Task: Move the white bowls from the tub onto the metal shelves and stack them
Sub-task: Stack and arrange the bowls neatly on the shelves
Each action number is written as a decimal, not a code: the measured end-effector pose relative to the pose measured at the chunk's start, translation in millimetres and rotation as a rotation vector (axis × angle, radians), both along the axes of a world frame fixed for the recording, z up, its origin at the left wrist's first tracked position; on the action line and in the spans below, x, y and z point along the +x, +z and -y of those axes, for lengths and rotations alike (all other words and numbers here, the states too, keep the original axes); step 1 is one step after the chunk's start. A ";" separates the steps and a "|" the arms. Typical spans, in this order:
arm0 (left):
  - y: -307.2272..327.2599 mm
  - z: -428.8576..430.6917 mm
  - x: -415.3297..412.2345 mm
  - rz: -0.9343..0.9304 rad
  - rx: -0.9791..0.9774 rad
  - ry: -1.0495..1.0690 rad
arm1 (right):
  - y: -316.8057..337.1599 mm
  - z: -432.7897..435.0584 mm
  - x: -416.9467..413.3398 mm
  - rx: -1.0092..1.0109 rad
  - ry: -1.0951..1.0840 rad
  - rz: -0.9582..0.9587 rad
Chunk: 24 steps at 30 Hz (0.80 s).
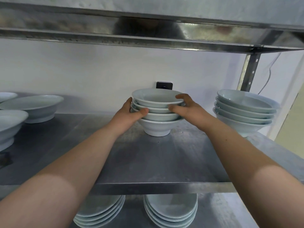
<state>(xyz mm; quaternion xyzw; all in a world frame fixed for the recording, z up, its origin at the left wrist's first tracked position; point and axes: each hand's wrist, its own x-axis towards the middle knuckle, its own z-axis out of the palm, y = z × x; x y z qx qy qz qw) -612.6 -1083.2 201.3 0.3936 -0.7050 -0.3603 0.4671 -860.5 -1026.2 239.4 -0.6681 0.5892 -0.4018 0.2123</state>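
Steadying the stack of white bowls point(157, 111) between both hands on the metal shelf point(156, 162), foot of the bottom bowl down on the steel, set well back toward the wall point(98, 71). Gripping from either side: left hand point(131, 112) curled against the left flank, thumb lying across the lower rims; right hand point(185, 107) mirroring it, thumb on a middle rim, fingers point(181, 96) hooked over the top rim. Reads as a clamp at mid height, not under the base, likely to square the rims and stop the four or five nested bowls from sliding. Judging placement nearly finished, release not yet made. Parked between a taller stack point(245, 111) near the upright post point(250, 71) and shallow wide bowls point(32, 107) at left, with gaps on both sides, probably for hand room. More stacks below on the lower shelf point(222, 211). No tub anywhere in view, so no count of bowls left to move. Far fingers of both hands hidden behind the stack. Shallow bowls cut by the frame edge; lower stacks partly masked by the shelf lip and forearms. Black fitting point(164, 85) on the wall too small to identify. Smeared reflection along the upper shelf point(148, 30) unreadable.
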 end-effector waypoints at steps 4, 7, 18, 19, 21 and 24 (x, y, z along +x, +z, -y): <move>2.3 -4.6 -2.0 0.002 -0.011 -0.033 | 2.6 1.0 -3.5 0.030 0.030 0.045; 3.2 -8.3 -8.9 -0.016 -0.009 -0.030 | -3.2 3.3 -5.7 0.029 0.072 0.160; 3.9 -13.3 -37.9 0.009 0.004 -0.038 | -7.8 -14.8 -26.4 -0.017 -0.007 0.172; 3.3 -13.2 -43.2 0.012 0.003 -0.037 | -8.2 -17.3 -30.6 -0.023 -0.016 0.176; 3.8 -12.6 -53.8 0.025 0.002 -0.035 | -10.5 -20.9 -39.5 -0.045 -0.054 0.184; 4.1 -11.0 -67.5 0.033 0.027 -0.043 | -14.9 -22.2 -48.3 -0.098 -0.109 0.194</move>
